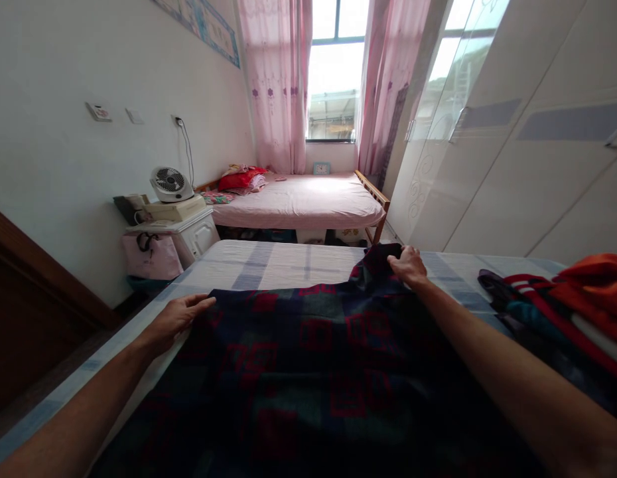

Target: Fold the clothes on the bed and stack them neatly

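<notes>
A large dark garment (288, 365) with red and green square patterns spreads across the near bed, its lower part running out of the bottom of the view. At its upper left corner, my left hand (182, 318) pinches the edge between thumb and fingers. My right hand (409, 267) grips a bunched, raised bit of the cloth at the upper right. Between the hands the top edge runs fairly straight, then rises in folds toward the right. Whether the piece has sleeves or a collar is hard to make out in the dark.
Under the garment lies a white and blue checked bedsheet (278, 261). A heap of folded clothes (572, 305) sits at the right. Beyond are a pink-covered bed (308, 202), a white nightstand (202, 232) with a fan (170, 184), and a white wardrobe (497, 172).
</notes>
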The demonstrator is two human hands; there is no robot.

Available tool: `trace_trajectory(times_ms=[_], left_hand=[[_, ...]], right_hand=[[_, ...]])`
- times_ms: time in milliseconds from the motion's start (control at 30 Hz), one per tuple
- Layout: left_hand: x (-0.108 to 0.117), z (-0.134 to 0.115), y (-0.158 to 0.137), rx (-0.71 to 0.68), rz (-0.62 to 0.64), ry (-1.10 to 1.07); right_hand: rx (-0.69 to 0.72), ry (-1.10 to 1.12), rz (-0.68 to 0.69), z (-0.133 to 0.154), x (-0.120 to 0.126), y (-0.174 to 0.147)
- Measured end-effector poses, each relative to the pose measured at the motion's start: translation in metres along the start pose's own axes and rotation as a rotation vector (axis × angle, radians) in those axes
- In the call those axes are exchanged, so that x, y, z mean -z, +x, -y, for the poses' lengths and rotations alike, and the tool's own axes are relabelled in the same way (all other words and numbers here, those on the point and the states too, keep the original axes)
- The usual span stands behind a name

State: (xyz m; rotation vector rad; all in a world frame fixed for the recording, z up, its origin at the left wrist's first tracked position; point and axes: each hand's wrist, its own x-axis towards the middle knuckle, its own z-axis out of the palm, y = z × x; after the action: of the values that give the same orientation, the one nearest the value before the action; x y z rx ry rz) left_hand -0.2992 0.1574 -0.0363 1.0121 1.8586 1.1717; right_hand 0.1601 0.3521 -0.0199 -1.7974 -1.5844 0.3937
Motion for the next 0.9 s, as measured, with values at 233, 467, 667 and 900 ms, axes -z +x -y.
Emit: trace_trajectory(times_ms=[233, 467, 667, 900], left_hand=[[-0.005, -0.006, 0.003, -0.040, -0.040, 0.200], [-0.010, -0.003, -0.001, -0.241, -0.161, 0.407], [-0.014, -0.002, -0.010, -0.457, -0.236, 0.648], [-0.024, 0.032, -0.008, -0.796, 0.195, 0.912]], right_hand=[[0.826, -0.551, 0.327, 0.027, -0.026, -0.021], [0.682, -0.503, 0.080, 0.029, -0.036, -0.023], [0.657, -0.317, -0.029, 0.038, 0.004, -0.052], [0.846, -0.431, 0.291, -0.027, 0.064, -0.147]])
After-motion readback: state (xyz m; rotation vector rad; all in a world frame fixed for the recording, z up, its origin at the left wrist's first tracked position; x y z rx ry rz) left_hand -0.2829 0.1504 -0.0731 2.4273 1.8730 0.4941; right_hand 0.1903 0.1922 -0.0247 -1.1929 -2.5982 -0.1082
